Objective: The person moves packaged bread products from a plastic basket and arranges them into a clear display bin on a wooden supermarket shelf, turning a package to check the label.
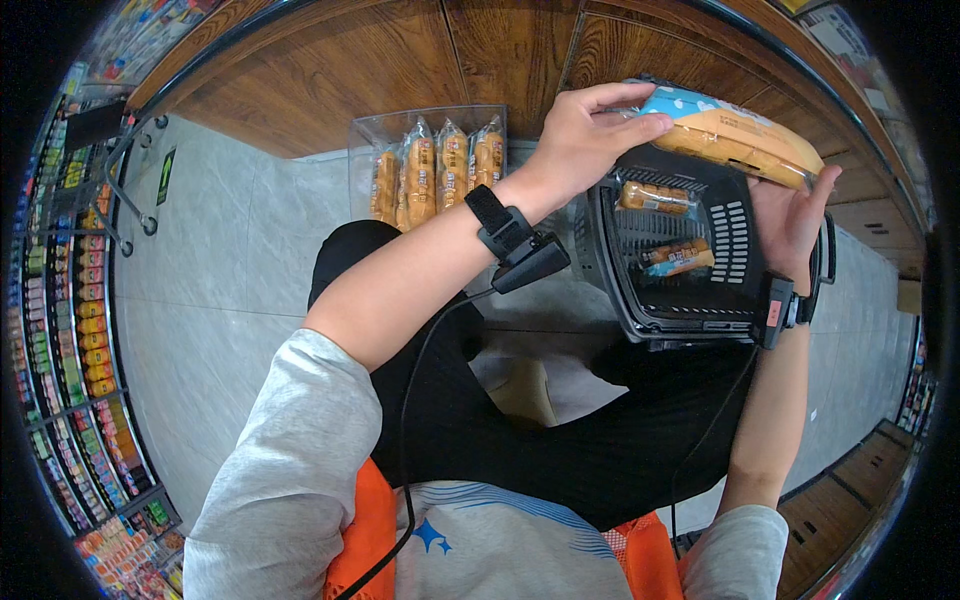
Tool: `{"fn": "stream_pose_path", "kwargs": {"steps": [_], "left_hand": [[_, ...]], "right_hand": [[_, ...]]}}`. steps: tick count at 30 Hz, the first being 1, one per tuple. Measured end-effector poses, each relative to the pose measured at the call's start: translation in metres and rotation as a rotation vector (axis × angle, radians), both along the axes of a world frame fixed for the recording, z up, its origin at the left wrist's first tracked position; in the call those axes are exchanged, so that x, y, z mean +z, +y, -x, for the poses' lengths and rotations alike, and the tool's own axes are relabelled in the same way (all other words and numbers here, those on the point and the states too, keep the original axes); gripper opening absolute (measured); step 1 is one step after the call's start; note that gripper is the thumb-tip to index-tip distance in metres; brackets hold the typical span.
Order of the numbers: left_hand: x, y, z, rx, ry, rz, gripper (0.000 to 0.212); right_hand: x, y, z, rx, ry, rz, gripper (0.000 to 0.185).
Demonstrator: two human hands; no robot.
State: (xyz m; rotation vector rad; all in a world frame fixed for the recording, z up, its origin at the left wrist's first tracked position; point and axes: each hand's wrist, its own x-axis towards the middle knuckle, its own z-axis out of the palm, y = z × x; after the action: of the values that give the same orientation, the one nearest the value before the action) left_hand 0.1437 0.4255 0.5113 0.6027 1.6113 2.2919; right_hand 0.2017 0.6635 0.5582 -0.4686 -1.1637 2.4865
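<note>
A long packaged bread loaf (739, 139), in a clear wrapper with a blue and orange label, is held above a black plastic basket (626, 300). My left hand (589, 139) grips its left end between thumb and fingers. Its right end rests against my right hand (787, 214), whose thumb is raised beside the wrapper; the fingers are partly hidden behind it. Inside the basket lie two packaged breads, one near the far side (656, 198) and one lower down (679, 257). To the left, a clear plastic bin (360, 161) holds several wrapped twisted breads (420, 176) standing side by side.
A wooden cabinet front (517, 52) rises just beyond the basket and bin. Stocked shelves (90, 315) line the far left, near a wheeled metal cart (112, 172). Cables run from the devices strapped to both wrists. My black-clad knees are close below the basket.
</note>
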Motion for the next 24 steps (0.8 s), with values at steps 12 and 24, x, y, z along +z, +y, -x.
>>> {"fn": "stream_pose_path", "kwargs": {"steps": [12, 24], "left_hand": [[-0.0041, -0.0011, 0.0013, -0.001, -0.049, -0.126, 0.035], [-0.0047, -0.0003, 0.002, 0.026, -0.03, -0.101, 0.025]], "right_hand": [[0.0026, -0.0034, -0.0007, 0.008, 0.01, -0.022, 0.088], [0.0045, -0.0046, -0.0002, -0.028, 0.017, -0.011, 0.089]]}}
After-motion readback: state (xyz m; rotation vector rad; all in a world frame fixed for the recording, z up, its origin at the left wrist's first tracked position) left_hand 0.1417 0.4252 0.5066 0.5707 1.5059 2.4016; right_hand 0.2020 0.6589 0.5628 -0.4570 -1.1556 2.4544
